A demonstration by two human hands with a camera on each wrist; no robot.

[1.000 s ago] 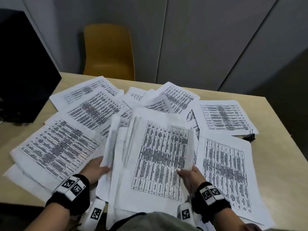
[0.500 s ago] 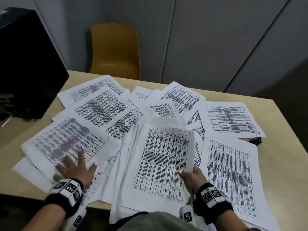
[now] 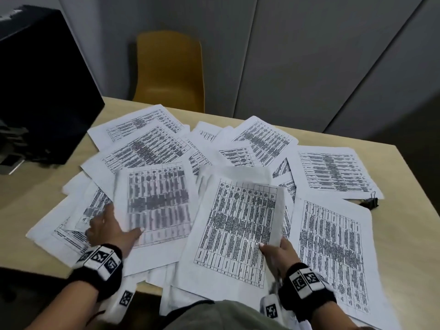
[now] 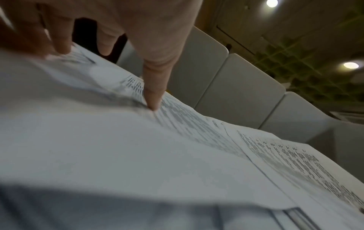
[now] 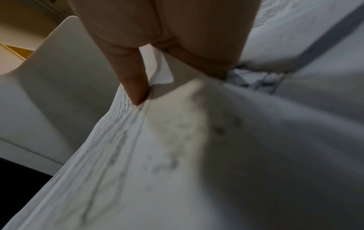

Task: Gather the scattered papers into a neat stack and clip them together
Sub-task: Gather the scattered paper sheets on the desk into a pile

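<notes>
White printed sheets [image 3: 333,172] lie scattered and overlapping across the tan table [image 3: 409,229]. A loose, uneven stack [image 3: 235,229] sits at the near middle. My right hand [image 3: 271,248] pinches its right edge, thumb on top; the right wrist view shows that thumb [image 5: 135,87] pressed on the paper edge. My left hand [image 3: 112,231] lies flat with spread fingers on the papers to the left, its thumb on a motion-blurred sheet [image 3: 154,206]. In the left wrist view its straight fingers [image 4: 151,99] press on the paper. A black binder clip [image 3: 370,203] lies at the right, partly under a sheet.
A black monitor [image 3: 40,79] stands at the table's left rear. A yellow chair [image 3: 169,75] stands behind the table against grey wall panels. Bare tabletop shows along the right side and the near left corner.
My left hand let go of the stack's left edge, reached left onto the scattered sheets, and now slides one sheet right toward the stack. My right hand keeps its hold.
</notes>
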